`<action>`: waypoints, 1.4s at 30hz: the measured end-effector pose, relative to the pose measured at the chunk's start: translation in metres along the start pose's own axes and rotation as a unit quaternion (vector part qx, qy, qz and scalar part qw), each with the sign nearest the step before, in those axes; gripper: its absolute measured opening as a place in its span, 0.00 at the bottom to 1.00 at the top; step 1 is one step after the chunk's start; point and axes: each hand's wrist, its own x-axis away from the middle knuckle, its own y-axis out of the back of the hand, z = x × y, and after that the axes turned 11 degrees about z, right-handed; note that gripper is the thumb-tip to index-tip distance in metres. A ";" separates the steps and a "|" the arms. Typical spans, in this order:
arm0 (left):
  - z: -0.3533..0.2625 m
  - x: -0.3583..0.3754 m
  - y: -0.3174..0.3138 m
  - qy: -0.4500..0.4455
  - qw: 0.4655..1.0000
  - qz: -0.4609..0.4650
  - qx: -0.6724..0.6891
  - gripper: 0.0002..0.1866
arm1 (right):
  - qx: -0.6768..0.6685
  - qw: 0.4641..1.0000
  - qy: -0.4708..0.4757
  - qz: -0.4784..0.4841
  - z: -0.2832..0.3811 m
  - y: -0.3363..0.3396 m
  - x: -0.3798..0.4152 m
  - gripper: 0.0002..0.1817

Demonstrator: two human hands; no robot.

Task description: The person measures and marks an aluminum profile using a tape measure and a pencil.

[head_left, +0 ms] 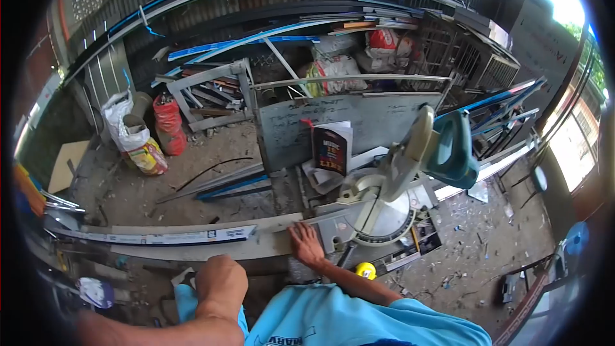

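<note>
My right hand (307, 245) lies on the end of a pale board (282, 223), its fingers stretched out and apart, just left of the miter saw's base. The miter saw (391, 198) has a teal motor housing and a round metal turntable. My left hand (221, 279) is closed in front of my blue shirt (320, 314); its fingers face away, so what it holds, if anything, is hidden. Beyond it, a long profile (192, 237) with printed white film lies along the board. A yellow tape measure (366, 271) sits near my right forearm.
A book (331, 147) leans on a marked grey panel (384, 115) behind the saw. Sacks (138, 134) stand at the left. Long profiles (256, 35) and scrap fill the back. Offcuts and debris litter the floor (461, 263) at right.
</note>
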 end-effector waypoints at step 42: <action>0.122 0.117 0.157 -0.138 0.974 -0.049 0.175 0.16 | 0.064 0.968 -0.239 -0.051 0.023 0.000 -0.001 0.31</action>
